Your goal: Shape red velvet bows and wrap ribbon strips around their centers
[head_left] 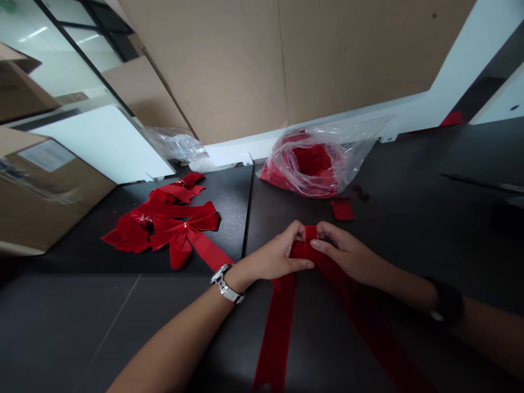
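Observation:
Both hands meet over the dark table and hold one red velvet ribbon [278,327]. My left hand [282,254] wraps its fingers round the ribbon's gathered middle, thumb below. From the other side my right hand [346,251] pinches the same part, where a short red strip stands up between the hands. Two long tails hang down toward the bottom edge, one below my left hand and one under my right forearm. Finished-looking red bows [186,226] with small gold ties lie in a pile to the left of my left hand.
Beyond the hands sits an open clear plastic bag [311,164] of red material, with a small red piece [342,209] beside it. Cardboard boxes [53,191] stand at the left. A tall cardboard panel [286,65] rises behind the table [429,218]. Crumpled plastic [180,146] lies at its foot.

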